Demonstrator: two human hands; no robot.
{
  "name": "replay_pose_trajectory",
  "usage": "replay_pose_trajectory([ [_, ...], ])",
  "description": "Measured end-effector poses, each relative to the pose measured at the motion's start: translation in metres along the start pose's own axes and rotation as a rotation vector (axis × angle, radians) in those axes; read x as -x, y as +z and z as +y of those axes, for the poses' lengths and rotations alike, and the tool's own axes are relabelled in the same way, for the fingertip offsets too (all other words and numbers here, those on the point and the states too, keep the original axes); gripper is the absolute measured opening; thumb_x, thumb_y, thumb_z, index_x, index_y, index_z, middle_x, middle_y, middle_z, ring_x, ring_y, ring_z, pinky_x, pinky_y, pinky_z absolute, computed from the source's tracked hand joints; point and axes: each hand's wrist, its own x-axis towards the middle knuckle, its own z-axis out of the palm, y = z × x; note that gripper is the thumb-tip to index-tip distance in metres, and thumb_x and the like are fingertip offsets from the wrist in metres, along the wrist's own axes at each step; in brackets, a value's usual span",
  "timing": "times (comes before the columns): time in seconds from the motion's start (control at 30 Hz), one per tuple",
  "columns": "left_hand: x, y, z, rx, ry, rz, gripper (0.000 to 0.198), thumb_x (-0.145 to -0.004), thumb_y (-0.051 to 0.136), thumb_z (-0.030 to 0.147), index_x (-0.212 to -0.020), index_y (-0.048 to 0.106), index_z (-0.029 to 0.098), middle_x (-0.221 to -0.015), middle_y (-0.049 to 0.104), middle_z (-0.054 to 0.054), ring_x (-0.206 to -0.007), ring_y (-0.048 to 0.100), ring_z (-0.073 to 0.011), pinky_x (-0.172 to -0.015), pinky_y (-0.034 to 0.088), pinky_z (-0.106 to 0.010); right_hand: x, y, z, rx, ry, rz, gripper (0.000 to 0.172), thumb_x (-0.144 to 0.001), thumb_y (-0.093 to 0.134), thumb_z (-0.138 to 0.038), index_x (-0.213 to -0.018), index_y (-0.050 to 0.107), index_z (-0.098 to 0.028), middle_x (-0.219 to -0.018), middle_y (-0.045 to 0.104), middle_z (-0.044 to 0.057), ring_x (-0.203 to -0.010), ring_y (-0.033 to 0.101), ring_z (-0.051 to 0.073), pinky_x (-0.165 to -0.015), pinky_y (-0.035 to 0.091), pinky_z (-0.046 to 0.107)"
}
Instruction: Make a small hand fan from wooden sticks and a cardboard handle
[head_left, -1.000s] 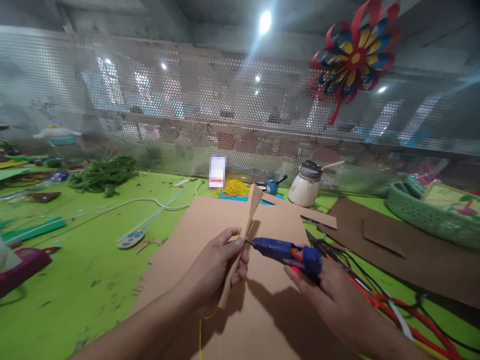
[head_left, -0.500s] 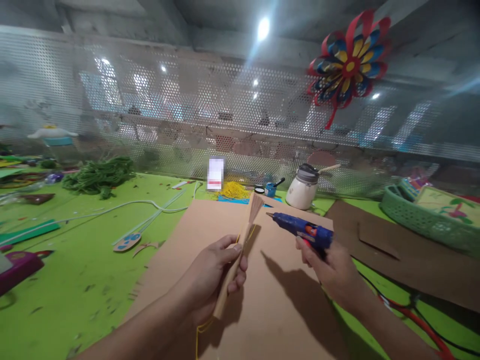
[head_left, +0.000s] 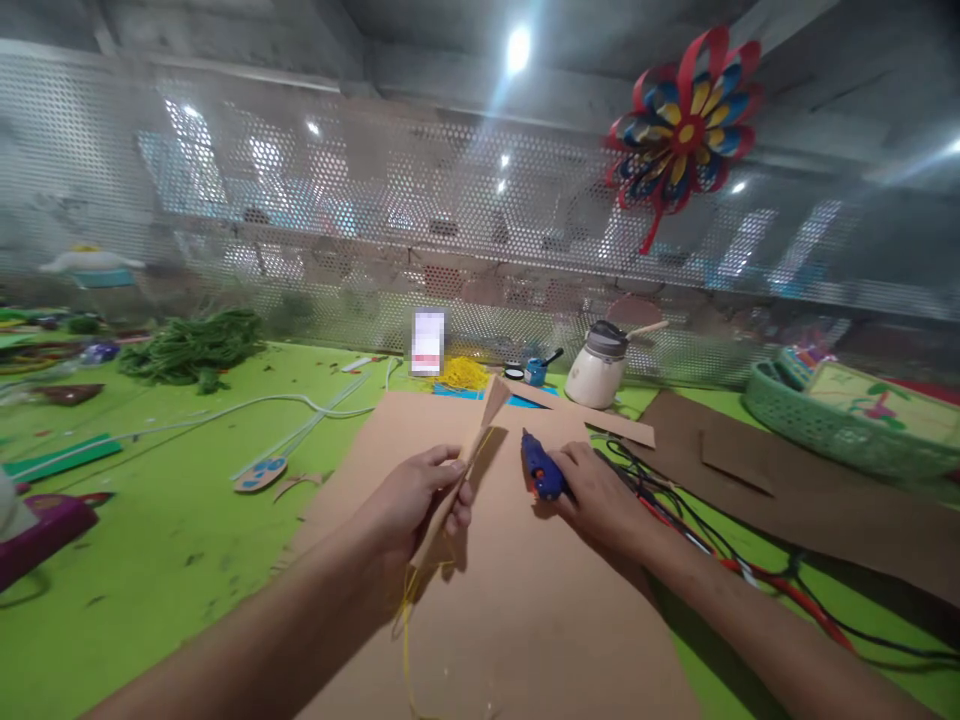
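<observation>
My left hand (head_left: 409, 500) is closed around a slim tan bundle (head_left: 492, 402), rolled or folded like a small brush, with a flared, pleated-looking upper end. A thin yellow string (head_left: 407, 640) runs along it and trails down from its lower end. In my right hand (head_left: 604, 495) is a blue hot glue gun (head_left: 543, 470), low over the tan cardboard sheet (head_left: 540, 620); its nozzle points away from me, apart from the bundle. Whether the gun rests on the sheet, I cannot tell. My fingers partly hide its handle.
Black and red cables (head_left: 795, 590) lie beside my right forearm. Behind the sheet are yellow strands (head_left: 461, 373), a small blue paint jar (head_left: 535, 371) and a white jug (head_left: 596, 370). A green basket (head_left: 847, 420) stands right, green yarn (head_left: 191, 345) left.
My right hand has lowered the glue gun and moved it left, turning it so its nozzle points forward. My left hand has shifted slightly left and down with the bundle.
</observation>
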Motion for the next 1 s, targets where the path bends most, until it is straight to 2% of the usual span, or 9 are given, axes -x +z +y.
replay_pose_trajectory([
  [0.13,0.003,-0.002,0.012,-0.095,-0.07,-0.112,0.008,-0.087,0.055,0.018,-0.094,0.055,0.014,-0.065,0.061,-0.001,-0.045,0.052,-0.0088,-0.041,0.036,-0.016,0.012,-0.012,0.01,-0.02,-0.088,-0.038,0.027,-0.079,0.066,-0.012,-0.106,0.065,-0.016,-0.104,0.064,0.012,-0.095,0.057,0.026,-0.084,0.047,0.037],
  [0.27,0.015,0.001,0.026,-0.154,-0.125,-0.216,0.013,-0.088,0.059,0.02,-0.099,0.058,0.014,-0.07,0.064,-0.003,-0.046,0.053,-0.0085,-0.041,0.034,-0.017,0.02,-0.038,0.017,-0.046,-0.133,-0.009,0.031,-0.073,0.067,-0.006,-0.102,0.067,-0.017,-0.113,0.064,0.014,-0.104,0.057,0.03,-0.091,0.048,0.045],
  [0.4,0.032,0.012,0.031,-0.284,-0.118,-0.378,0.022,-0.093,0.056,0.024,-0.114,0.053,0.018,-0.071,0.064,0.001,-0.05,0.053,-0.0074,-0.05,0.039,-0.018,0.031,-0.077,0.003,-0.07,-0.099,0.151,0.021,-0.087,0.056,-0.01,-0.105,0.064,-0.017,-0.113,0.063,0.014,-0.111,0.057,0.029,-0.096,0.046,0.048],
  [0.53,0.044,0.03,0.025,-0.359,-0.147,-0.486,0.018,-0.095,0.056,0.034,-0.101,0.051,0.018,-0.072,0.061,0.004,-0.055,0.051,-0.0067,-0.057,0.039,-0.02,0.062,-0.114,-0.019,-0.039,-0.141,0.423,0.007,-0.087,0.062,-0.013,-0.088,0.062,-0.019,-0.095,0.062,0.009,-0.093,0.061,0.027,-0.084,0.05,0.043],
  [0.6,0.046,0.039,0.017,-0.385,-0.158,-0.516,0.022,-0.094,0.057,0.038,-0.092,0.049,0.018,-0.073,0.06,0.004,-0.055,0.05,-0.007,-0.057,0.039,-0.021,0.087,-0.122,-0.025,0.011,-0.117,0.47,0.009,-0.086,0.065,-0.012,-0.088,0.06,-0.019,-0.09,0.06,0.008,-0.087,0.06,0.026,-0.079,0.049,0.042],
  [0.67,0.045,0.047,0.009,-0.416,-0.188,-0.572,0.027,-0.093,0.058,0.042,-0.088,0.047,0.018,-0.072,0.06,0.003,-0.052,0.048,-0.0069,-0.056,0.038,-0.022,0.112,-0.125,-0.029,0.025,-0.098,0.403,0.019,-0.087,0.065,-0.013,-0.104,0.061,-0.017,-0.099,0.06,0.012,-0.095,0.059,0.029,-0.084,0.048,0.045],
  [0.77,0.041,0.059,-0.005,-0.499,-0.284,-0.72,0.03,-0.093,0.055,0.047,-0.089,0.046,0.019,-0.071,0.064,0.0,-0.05,0.051,-0.0088,-0.051,0.035,-0.023,0.143,-0.125,-0.035,0.017,-0.14,0.179,0.042,-0.089,0.063,-0.015,-0.13,0.052,-0.013,-0.122,0.056,0.018,-0.116,0.051,0.034,-0.096,0.043,0.051],
  [0.83,0.039,0.069,-0.013,-0.554,-0.343,-0.802,0.031,-0.092,0.054,0.049,-0.09,0.045,0.019,-0.071,0.067,-0.002,-0.05,0.054,-0.0108,-0.051,0.035,-0.023,0.157,-0.124,-0.04,0.044,-0.159,0.092,0.041,-0.091,0.062,-0.016,-0.131,0.052,-0.013,-0.127,0.053,0.019,-0.119,0.047,0.035,-0.097,0.041,0.053],
  [1.0,0.039,0.095,-0.025,-0.688,-0.36,-0.897,0.028,-0.093,0.052,0.048,-0.091,0.049,0.02,-0.067,0.063,0.002,-0.049,0.055,-0.0108,-0.048,0.032,-0.022,0.183,-0.119,-0.04,0.042,-0.169,-0.049,0.029,-0.096,0.055,-0.015,-0.125,0.055,-0.015,-0.116,0.062,0.015,-0.109,0.053,0.03,-0.094,0.04,0.053],
])
